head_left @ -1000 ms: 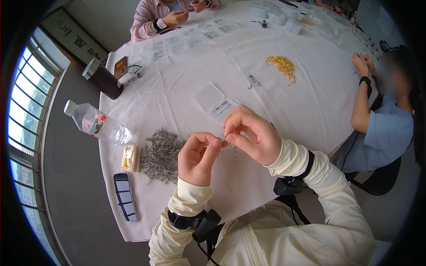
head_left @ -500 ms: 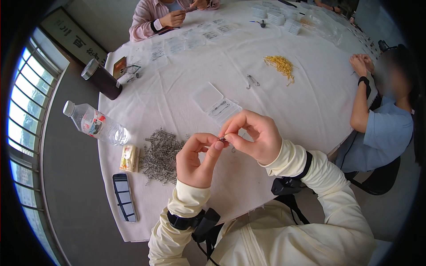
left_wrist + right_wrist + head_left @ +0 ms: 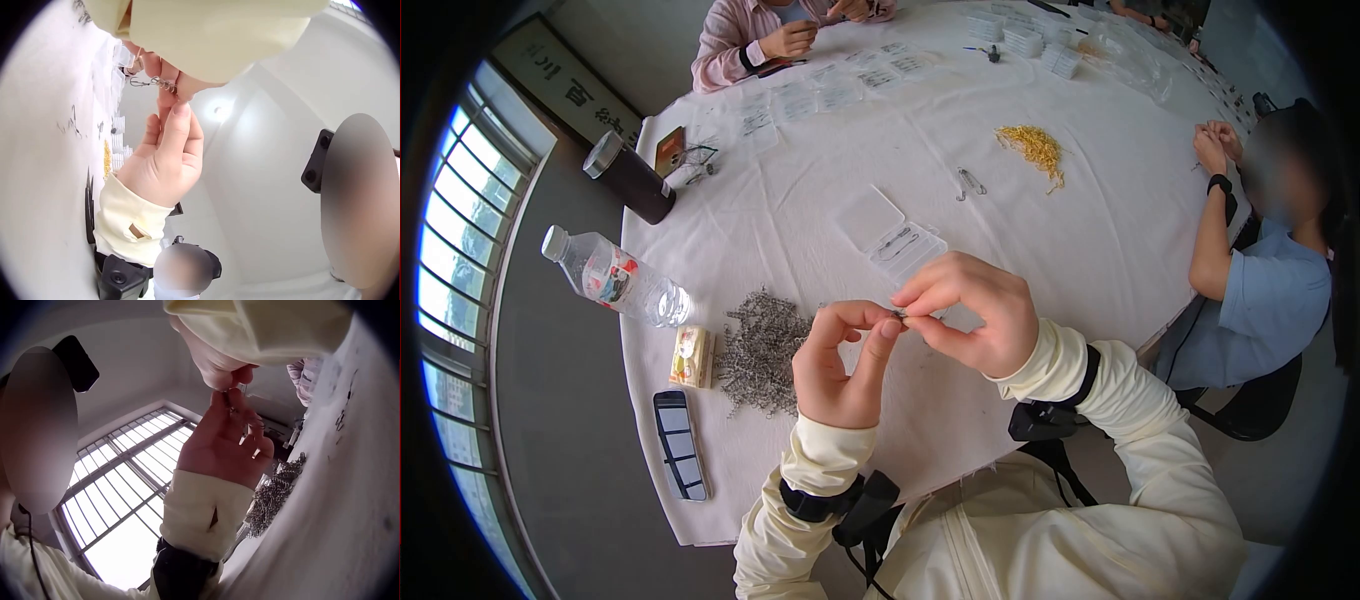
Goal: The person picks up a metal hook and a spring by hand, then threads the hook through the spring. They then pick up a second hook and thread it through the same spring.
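Both hands meet above the table's near part. The left hand [image 3: 840, 365] pinches one end of a small coiled wire piece [image 3: 164, 84] between thumb and index finger. Thumb and finger of the right hand [image 3: 980, 310] close on the same piece, the two hands' fingertips touching or nearly so. In the left wrist view a hook-like end sticks out from the coil. Just beyond the hands lies an open clear plastic case [image 3: 870, 218] with a few dark wire pieces inside. Left of the left hand is a heap of grey wire coils [image 3: 762, 350].
A plastic bottle [image 3: 615, 275], a dark flask [image 3: 632, 180], a tissue pack [image 3: 690, 357] and a phone-like object [image 3: 682, 445] stand or lie at the left. Beyond are a yellow heap [image 3: 1035, 148] and loose hooks [image 3: 972, 183]. Dark tweezers [image 3: 90, 206] lie near the right sleeve. Other people sit around.
The right hand's fingers have straightened somewhat and shifted at the small piece. Both hands stay together in nearly the same place. The far person's hands have moved slightly apart.
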A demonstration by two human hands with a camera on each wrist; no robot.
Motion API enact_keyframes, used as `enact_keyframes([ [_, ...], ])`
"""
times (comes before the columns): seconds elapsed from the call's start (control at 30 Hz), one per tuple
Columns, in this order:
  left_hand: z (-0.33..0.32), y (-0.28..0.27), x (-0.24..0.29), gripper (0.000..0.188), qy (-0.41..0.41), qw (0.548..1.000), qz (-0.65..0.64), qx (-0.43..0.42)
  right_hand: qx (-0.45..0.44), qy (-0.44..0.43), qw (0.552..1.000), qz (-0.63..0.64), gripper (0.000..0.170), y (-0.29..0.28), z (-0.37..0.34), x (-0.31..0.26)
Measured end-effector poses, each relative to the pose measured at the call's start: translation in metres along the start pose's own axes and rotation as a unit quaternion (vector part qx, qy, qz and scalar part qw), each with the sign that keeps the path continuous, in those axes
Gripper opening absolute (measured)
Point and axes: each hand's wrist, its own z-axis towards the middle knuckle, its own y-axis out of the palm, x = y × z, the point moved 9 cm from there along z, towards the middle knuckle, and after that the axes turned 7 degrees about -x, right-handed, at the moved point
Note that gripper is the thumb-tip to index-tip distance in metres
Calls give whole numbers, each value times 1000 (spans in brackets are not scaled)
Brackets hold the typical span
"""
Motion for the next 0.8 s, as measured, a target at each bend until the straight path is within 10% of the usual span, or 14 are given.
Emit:
enact_keyframes([
  [0.8, 2, 9, 46, 13, 155, 959, 236, -6, 14, -64, 992, -104, 23, -7, -1, -15],
])
